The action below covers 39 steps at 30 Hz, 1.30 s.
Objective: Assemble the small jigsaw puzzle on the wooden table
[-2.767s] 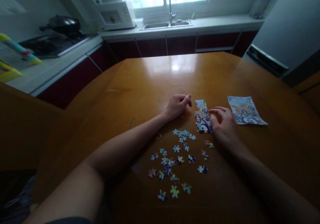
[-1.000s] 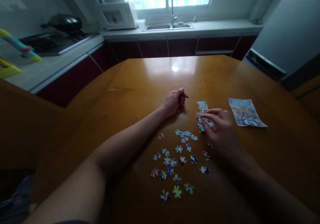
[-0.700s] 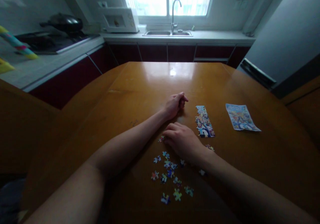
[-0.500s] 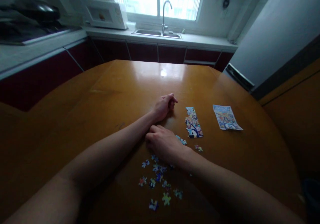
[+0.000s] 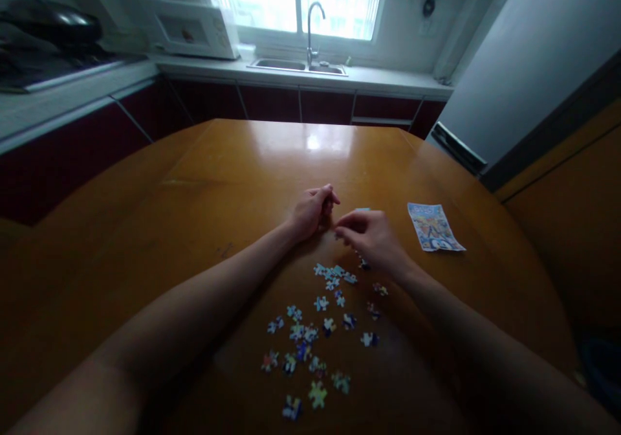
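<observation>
My right hand (image 5: 371, 237) is closed in a pinch on a small jigsaw puzzle piece (image 5: 338, 234), of which only a little shows under the fingertips. It hovers over the joined part of the puzzle (image 5: 363, 210), hiding most of it; a light blue top edge and a bit of the lower edge peek out. Just left of it, my left hand (image 5: 310, 211) rests on the table with its fingers curled in, apparently around nothing. Several loose puzzle pieces (image 5: 304, 351) are scattered nearer to me, with a light blue cluster (image 5: 334, 274) below my right hand.
A creased printed picture sheet (image 5: 435, 226) lies to the right on the brown wooden table (image 5: 233, 169). Beyond the table are a counter with a sink (image 5: 279, 65), a white microwave (image 5: 191, 28) and a dark pan (image 5: 53, 22). A grey fridge (image 5: 524, 66) stands at the right.
My right hand left the joined puzzle, reached beside my left forearm, picked up the reddish loose piece there and came back over the joined part. My left hand drew slightly away and curled. The view turned right.
</observation>
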Tool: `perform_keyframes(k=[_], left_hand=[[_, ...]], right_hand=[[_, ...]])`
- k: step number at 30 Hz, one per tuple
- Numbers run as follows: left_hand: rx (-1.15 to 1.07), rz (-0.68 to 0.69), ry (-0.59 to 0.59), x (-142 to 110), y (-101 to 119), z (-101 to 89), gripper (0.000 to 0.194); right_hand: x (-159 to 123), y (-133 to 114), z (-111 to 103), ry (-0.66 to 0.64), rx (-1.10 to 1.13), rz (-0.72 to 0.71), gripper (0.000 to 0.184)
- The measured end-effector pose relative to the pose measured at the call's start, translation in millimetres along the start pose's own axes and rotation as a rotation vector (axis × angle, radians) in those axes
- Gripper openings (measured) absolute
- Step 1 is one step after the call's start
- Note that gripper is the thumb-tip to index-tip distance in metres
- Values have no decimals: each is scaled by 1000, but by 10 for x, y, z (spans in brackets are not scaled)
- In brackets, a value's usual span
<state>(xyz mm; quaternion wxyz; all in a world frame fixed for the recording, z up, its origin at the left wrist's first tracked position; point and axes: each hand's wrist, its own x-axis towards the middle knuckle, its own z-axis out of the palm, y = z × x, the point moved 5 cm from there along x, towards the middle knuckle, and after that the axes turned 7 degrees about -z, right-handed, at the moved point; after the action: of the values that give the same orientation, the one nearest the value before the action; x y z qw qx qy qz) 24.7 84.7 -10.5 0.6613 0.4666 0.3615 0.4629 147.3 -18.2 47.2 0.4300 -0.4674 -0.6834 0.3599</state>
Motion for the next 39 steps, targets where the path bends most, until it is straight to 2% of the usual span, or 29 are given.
perform_keyframes(k=[3,5,7,10,14,19,25,31,39], left_hand=[[166,60,11,-72,61,53,42],[340,126,33,-132,118,110,42],[516,203,29,-185,160,186,29],[639,273,-4,-225,155,263,14],[745,324,-53,-230,111,285,10],[825,329,-102,-253,118,305,10],[818,291,-128,-275,116,342,8],[863,299,-158,-259,73,340,11],[951,355,-181,-265,94,382,10]], right_hand=[[51,337,-367,186,87,164,15],[57,506,-496,249,69,186,17],[55,612,-545,275,43,167,18],[54,652,-546,263,-6,114,18],[70,589,-550,210,-124,29,17],[89,633,-519,147,-144,-15,16],[85,667,-456,82,-163,-83,12],[80,600,-461,96,-407,-197,8],[89,635,-431,90,-445,-194,7]])
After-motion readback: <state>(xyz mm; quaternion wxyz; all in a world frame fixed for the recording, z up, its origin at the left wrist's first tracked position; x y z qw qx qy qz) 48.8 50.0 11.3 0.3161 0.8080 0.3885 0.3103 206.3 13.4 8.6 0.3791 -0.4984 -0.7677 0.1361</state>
